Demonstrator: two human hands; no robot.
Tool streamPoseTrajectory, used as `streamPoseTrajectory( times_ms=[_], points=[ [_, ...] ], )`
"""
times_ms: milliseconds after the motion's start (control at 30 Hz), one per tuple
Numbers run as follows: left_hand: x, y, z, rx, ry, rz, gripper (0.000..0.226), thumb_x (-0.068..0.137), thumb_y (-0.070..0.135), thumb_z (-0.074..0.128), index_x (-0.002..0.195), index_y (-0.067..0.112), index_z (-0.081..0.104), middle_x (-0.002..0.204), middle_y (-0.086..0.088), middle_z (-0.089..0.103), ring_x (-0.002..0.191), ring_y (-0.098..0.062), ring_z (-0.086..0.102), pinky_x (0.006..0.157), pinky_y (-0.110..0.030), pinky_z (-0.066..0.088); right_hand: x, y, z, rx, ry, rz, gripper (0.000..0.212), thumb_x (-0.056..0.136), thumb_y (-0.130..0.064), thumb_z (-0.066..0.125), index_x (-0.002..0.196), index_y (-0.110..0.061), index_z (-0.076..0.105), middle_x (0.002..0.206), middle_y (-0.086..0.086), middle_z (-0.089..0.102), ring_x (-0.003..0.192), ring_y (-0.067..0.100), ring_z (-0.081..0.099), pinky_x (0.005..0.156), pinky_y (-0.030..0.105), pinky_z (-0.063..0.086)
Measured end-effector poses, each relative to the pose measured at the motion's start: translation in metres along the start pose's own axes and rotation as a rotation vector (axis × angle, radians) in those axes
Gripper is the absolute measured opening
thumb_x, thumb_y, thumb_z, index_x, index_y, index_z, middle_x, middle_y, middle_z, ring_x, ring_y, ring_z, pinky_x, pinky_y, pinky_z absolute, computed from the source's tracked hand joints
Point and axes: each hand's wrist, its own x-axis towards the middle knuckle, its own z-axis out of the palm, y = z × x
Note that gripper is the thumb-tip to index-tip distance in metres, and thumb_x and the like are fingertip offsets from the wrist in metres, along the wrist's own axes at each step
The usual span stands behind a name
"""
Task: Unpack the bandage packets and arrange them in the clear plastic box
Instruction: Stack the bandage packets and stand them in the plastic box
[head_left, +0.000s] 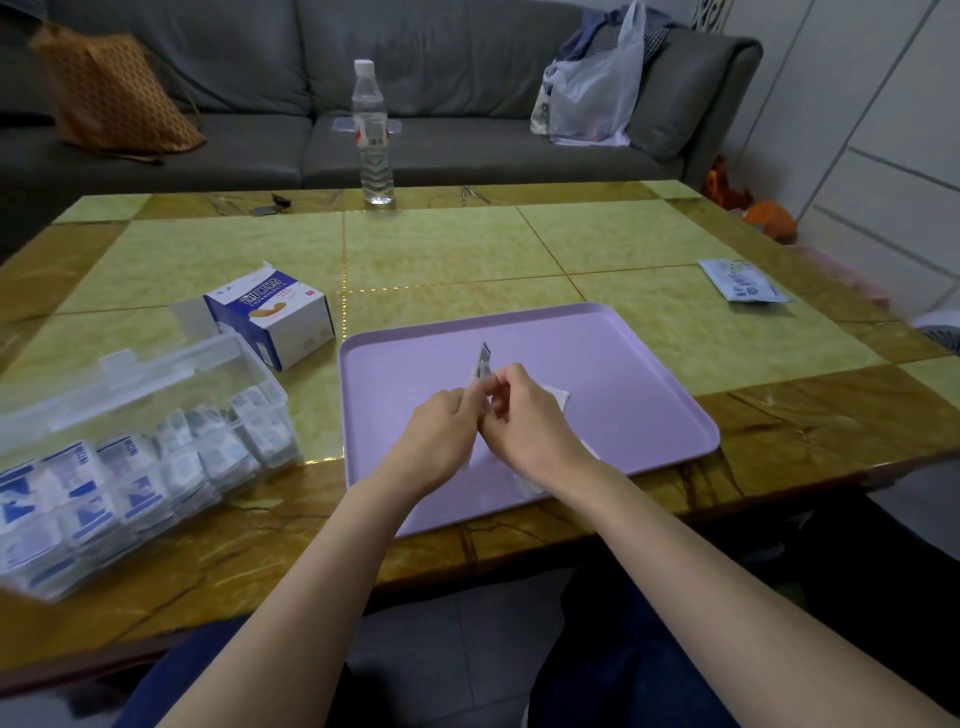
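Note:
Over the lilac tray (613, 358), my left hand (441, 441) and my right hand (524, 415) meet and together pinch a small stack of bandage packets (482, 366) held upright on edge. A few white packets (558, 396) lie on the tray under and beside my right hand. The clear plastic box (156, 431) stands at the left with its lid up, its compartments filled with several rows of blue-and-white packets. An opened blue-and-white bandage carton (275, 312) lies behind the box.
A water bottle (371, 135) stands at the table's far edge, with a small dark object (272, 203) to its left. A flat blue-and-white pouch (743, 280) lies near the right edge. A grey sofa with a plastic bag (592, 88) is behind the table.

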Motion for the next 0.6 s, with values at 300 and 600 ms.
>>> streamPoseTrajectory(
  times_ms=[300,600],
  points=[
    [0.001,-0.008,-0.007,0.095,0.047,-0.075,0.029,0.096,0.012,0.036,0.069,0.012,0.047,0.073,-0.001,0.050,0.071,-0.020,0.045,0.051,-0.022,0.031,-0.007,0.000,-0.001,0.234,-0.222,0.017,0.035,0.080,-0.010,0.071,0.109,-0.017,0.054,0.100,-0.008,0.056,0.081,0.003,0.057,0.071,0.010,0.048],
    [0.003,-0.011,-0.011,0.122,0.113,-0.026,0.027,0.096,0.014,0.034,0.090,-0.001,0.055,0.086,-0.012,0.055,0.070,-0.022,0.046,0.055,-0.029,0.034,0.021,0.046,-0.063,-0.432,-0.394,-0.102,0.045,0.085,0.003,0.054,0.123,-0.021,0.057,0.123,-0.003,0.053,0.110,0.010,0.047,0.086,0.017,0.033]
  ],
)
